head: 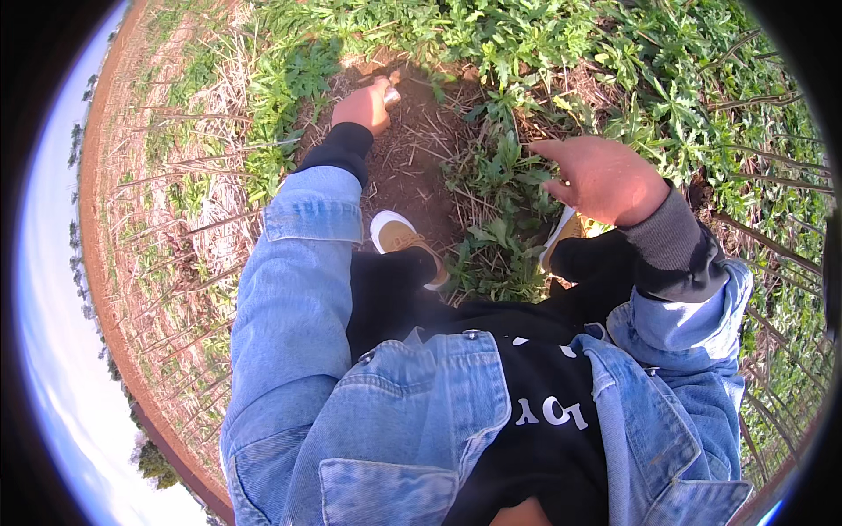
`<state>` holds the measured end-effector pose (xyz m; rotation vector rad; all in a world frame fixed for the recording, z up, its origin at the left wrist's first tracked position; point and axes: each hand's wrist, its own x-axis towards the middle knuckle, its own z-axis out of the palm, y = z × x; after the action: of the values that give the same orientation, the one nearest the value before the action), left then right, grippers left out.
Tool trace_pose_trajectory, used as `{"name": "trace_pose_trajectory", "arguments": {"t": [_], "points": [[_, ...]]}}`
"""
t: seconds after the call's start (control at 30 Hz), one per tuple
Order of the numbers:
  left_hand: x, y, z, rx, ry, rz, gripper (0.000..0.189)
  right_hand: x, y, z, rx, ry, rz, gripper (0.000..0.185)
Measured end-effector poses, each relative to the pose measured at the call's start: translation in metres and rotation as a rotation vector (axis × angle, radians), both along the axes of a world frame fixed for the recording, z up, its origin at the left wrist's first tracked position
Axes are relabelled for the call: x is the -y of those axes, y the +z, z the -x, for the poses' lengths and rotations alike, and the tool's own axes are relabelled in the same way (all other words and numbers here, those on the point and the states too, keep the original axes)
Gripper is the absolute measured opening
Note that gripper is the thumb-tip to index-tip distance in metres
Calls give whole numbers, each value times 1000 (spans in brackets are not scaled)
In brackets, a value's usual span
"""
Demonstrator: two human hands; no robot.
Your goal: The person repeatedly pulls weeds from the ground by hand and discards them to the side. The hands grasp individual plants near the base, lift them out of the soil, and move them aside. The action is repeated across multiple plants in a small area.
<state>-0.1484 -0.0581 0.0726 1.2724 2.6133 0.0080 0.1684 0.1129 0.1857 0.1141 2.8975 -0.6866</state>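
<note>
My left hand [363,108] is closed around a small object with a pale, shiny end [392,98]. The rest of that object is hidden in the fist, so its kind cannot be told. Under this hand lies a patch of brown bare soil [411,161] strewn with dry straw. My right hand [602,179] hovers above leafy green weeds [506,154], index finger and thumb apart, with nothing visible between them. Both hands are bare.
A tan shoe with a white sole [401,237] stands on the soil; the other shoe [564,233] is partly covered by my right hand. Dense green plants [552,29] grow ahead. Dry stalks [217,223] lean on the left, more [773,246] on the right.
</note>
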Motion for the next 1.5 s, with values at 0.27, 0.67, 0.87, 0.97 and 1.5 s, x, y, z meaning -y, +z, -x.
{"name": "trace_pose_trajectory", "arguments": {"t": [0.27, 0.67, 0.87, 0.97, 1.5], "points": [[-16, -49, 33, 125, 301, -54, 42, -14, -16, 35, 1, 79, 86, 44], [-27, -99, 20, 194, 546, -245, 45, -23, -34, 81, 184, 90, 75, 44], [-37, -121, 29, 248, 570, -254, 43, -27, -41, 82, 247, 86, 88, 45], [-42, -128, 36, 243, 535, -282, 43, -26, -48, 82, 233, 91, 86, 44], [-12, -12, -56, 244, -191, -57, 25, -34, 10, 79, -63, 13, 18, 42]]}}
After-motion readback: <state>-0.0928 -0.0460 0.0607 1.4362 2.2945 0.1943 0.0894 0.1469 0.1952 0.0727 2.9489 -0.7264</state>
